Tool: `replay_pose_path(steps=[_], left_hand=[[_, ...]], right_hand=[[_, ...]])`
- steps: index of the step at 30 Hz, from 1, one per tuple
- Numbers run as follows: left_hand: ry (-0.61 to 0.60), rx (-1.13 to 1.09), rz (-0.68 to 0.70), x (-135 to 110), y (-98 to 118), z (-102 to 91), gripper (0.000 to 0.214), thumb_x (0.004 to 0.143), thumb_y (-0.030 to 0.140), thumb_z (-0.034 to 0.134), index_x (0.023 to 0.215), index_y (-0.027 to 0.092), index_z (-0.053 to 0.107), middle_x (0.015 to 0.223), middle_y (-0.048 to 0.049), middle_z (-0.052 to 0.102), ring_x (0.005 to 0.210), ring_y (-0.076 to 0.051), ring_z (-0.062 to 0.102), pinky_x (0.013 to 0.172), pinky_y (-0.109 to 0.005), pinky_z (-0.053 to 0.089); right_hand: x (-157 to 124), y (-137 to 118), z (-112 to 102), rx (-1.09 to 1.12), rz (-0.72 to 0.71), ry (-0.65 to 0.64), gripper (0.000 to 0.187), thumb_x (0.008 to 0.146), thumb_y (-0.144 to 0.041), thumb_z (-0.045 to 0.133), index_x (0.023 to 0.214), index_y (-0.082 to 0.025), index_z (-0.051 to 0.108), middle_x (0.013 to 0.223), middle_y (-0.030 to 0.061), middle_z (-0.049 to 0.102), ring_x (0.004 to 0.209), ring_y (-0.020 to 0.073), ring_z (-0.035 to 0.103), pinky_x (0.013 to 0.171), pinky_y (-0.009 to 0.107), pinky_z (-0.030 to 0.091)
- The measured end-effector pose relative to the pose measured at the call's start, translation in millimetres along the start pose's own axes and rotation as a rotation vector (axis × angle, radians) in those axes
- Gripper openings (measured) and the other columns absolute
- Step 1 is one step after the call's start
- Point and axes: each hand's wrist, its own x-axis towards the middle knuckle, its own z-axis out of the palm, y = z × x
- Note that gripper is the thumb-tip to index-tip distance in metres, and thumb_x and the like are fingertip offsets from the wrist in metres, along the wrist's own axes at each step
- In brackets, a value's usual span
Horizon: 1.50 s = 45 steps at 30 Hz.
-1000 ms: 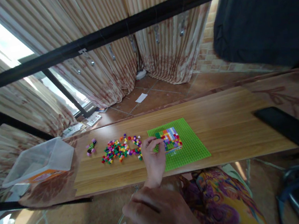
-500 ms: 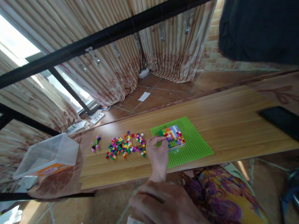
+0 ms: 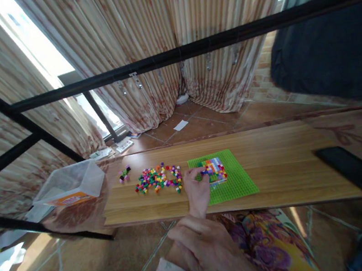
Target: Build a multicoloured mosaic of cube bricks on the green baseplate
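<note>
My left hand (image 3: 197, 190) is over the left part of a green studded baseplate (image 3: 239, 183), thumb and fingers pinched together. A small blue toy brick (image 3: 204, 172) shows at the fingertips, low against the plate; whether it is seated on the studs I cannot tell. Beside the fingertips, a patch of small multicoloured bricks (image 3: 217, 166) in white, red, orange and lilac is fixed to the plate. My right hand (image 3: 209, 251) lies across my left forearm, its fingers curled over it near the wrist. Left of the plate is a loose pile of small coloured bricks (image 3: 155, 179).
A few joined pink, green and black bricks (image 3: 125, 174) lie at the wooden board's (image 3: 282, 160) left. Beyond stands a clear plastic box (image 3: 86, 179) with an orange label. A black phone-like slab (image 3: 356, 168) lies at the right. A black metal rail (image 3: 187, 51) crosses behind.
The whole view has shifted as my head moved. My left fingertips have come to the left edge of the brick patch, where the blue brick now shows. My right hand still rests on the forearm.
</note>
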Motion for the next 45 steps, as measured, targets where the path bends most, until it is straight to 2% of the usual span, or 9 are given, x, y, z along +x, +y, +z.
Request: replay_pose_path(steps=[5, 8, 12, 16, 21, 29, 33, 38, 45], left_hand=[[0.02, 0.008, 0.052, -17, -26, -37.8, 0.032, 0.069, 0.005, 0.054, 0.094, 0.021, 0.065, 0.095, -0.0035, 0.061, 0.093, -0.017, 0.057, 0.086, -0.033, 0.047], [0.108, 0.137, 0.031, -22, -48, -71.2, 0.03, 0.07, 0.006, 0.052, 0.093, 0.021, 0.064, 0.095, -0.0037, 0.061, 0.092, -0.018, 0.057, 0.084, -0.033, 0.047], [0.077, 0.369, 0.002, -20, -60, -95.5, 0.018, 0.073, 0.014, 0.056, 0.087, 0.021, 0.063, 0.092, -0.004, 0.062, 0.091, -0.021, 0.057, 0.084, -0.037, 0.046], [-0.007, 0.53, 0.094, -14, -58, -89.4, 0.015, 0.074, 0.02, 0.061, 0.088, 0.021, 0.065, 0.096, -0.0058, 0.064, 0.094, -0.023, 0.057, 0.086, -0.04, 0.044], [-0.024, 0.623, 0.147, -11, -57, -80.2, 0.011, 0.075, 0.022, 0.062, 0.086, 0.022, 0.065, 0.095, -0.0061, 0.065, 0.091, -0.023, 0.057, 0.084, -0.039, 0.043], [-0.025, 0.655, 0.215, 2, -68, -91.0, 0.014, 0.078, 0.014, 0.054, 0.081, 0.022, 0.065, 0.084, -0.0054, 0.065, 0.083, -0.021, 0.057, 0.078, -0.035, 0.043], [-0.036, 0.655, 0.237, 9, -68, -94.2, 0.011, 0.079, 0.015, 0.053, 0.08, 0.021, 0.063, 0.084, -0.0053, 0.065, 0.083, -0.021, 0.058, 0.079, -0.035, 0.043], [-0.054, 0.422, 0.218, 2, -51, -84.3, 0.008, 0.081, 0.019, 0.052, 0.081, 0.02, 0.06, 0.079, -0.0033, 0.065, 0.079, -0.018, 0.059, 0.076, -0.031, 0.046], [-0.177, -0.035, -0.013, -8, -16, -41.7, 0.009, 0.08, 0.019, 0.053, 0.082, 0.019, 0.062, 0.077, -0.0007, 0.067, 0.071, -0.013, 0.061, 0.067, -0.024, 0.048]], right_hand=[[0, 0, -1, -0.035, -0.021, -0.057, 0.017, 0.081, -0.009, 0.05, 0.086, -0.02, 0.062, 0.08, 0.0006, 0.065, 0.073, 0.0149, 0.06, 0.065, 0.025, 0.043], [1, -2, -1, -0.058, -0.023, -0.111, 0.016, 0.083, -0.011, 0.048, 0.081, -0.019, 0.062, 0.077, 0.0013, 0.064, 0.07, 0.0158, 0.06, 0.061, 0.026, 0.041], [4, -3, 1, -0.075, -0.042, -0.161, 0.014, 0.08, -0.009, 0.052, 0.082, -0.019, 0.062, 0.077, 0.0016, 0.065, 0.068, 0.0165, 0.061, 0.058, 0.027, 0.039], [5, 0, 6, -0.09, -0.088, -0.133, 0.016, 0.078, -0.007, 0.052, 0.083, -0.018, 0.063, 0.076, 0.0018, 0.066, 0.067, 0.0161, 0.061, 0.055, 0.026, 0.038], [3, 3, 7, -0.113, -0.097, -0.128, 0.017, 0.079, -0.007, 0.05, 0.083, -0.019, 0.062, 0.075, 0.0014, 0.065, 0.066, 0.0153, 0.06, 0.054, 0.026, 0.037], [4, 4, 8, -0.106, -0.102, -0.213, 0.027, 0.073, -0.003, 0.053, 0.092, -0.018, 0.064, 0.08, 0.0034, 0.067, 0.07, 0.0174, 0.062, 0.056, 0.027, 0.039], [5, 3, 8, -0.153, -0.107, -0.22, 0.019, 0.075, -0.007, 0.058, 0.088, -0.019, 0.064, 0.078, 0.0012, 0.067, 0.067, 0.0163, 0.061, 0.052, 0.027, 0.035], [5, 3, 9, -0.176, -0.093, -0.246, 0.01, 0.078, -0.016, 0.065, 0.087, -0.019, 0.062, 0.078, -0.0002, 0.066, 0.069, 0.0161, 0.06, 0.053, 0.028, 0.034], [6, 2, 6, -0.174, -0.126, -0.253, 0.014, 0.075, -0.024, 0.07, 0.084, -0.017, 0.061, 0.076, -0.0007, 0.064, 0.064, 0.015, 0.056, 0.049, 0.028, 0.03]])
